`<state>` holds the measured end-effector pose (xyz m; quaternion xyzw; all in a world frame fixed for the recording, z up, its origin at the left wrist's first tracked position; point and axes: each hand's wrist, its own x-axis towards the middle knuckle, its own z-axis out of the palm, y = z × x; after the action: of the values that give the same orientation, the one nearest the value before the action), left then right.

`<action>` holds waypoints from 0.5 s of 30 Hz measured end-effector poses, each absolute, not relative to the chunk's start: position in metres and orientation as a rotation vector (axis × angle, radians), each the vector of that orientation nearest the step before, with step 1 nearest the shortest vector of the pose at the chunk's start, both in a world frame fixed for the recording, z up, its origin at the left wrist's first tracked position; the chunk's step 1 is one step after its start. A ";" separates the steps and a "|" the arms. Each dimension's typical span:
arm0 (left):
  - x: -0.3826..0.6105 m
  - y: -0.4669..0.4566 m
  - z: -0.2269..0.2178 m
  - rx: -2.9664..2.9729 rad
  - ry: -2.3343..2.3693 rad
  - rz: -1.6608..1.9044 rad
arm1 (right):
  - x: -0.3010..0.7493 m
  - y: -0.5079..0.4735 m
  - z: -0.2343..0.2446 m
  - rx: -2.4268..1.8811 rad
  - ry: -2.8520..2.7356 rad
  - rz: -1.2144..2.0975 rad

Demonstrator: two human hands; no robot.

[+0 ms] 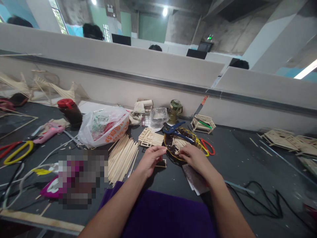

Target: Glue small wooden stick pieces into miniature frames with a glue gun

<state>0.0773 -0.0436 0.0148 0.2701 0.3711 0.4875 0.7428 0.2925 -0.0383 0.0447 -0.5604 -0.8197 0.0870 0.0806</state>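
Observation:
My left hand is closed in a pinch on a small wooden stick frame that rests on the dark table. My right hand reaches into a round dark tray with a yellow rim that holds short wooden sticks; its fingers are curled among the sticks, and what they hold is hidden. A pile of long wooden sticks lies just left of my left hand. A flat stick lattice sits beyond my hands.
Blue pliers and red-handled scissors lie by the tray. A plastic bag, a red-lidded jar, a pink glue gun and yellow scissors are left. Stick models stand along the partition. Black cable runs right.

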 end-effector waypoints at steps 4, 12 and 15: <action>0.077 -0.044 0.013 0.593 0.794 1.063 | 0.285 -0.011 0.040 -1.674 -2.617 0.231; 0.076 -0.044 0.012 0.614 0.746 1.059 | 0.276 -0.003 0.035 -1.621 -2.764 0.146; 0.075 -0.043 0.012 0.618 0.747 1.060 | 0.274 0.001 0.030 -1.618 -2.767 0.156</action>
<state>0.0751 -0.0431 0.0117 0.2831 0.3420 0.4858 0.7529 0.2740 0.0011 0.0298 -0.5040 -0.8617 0.0485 -0.0339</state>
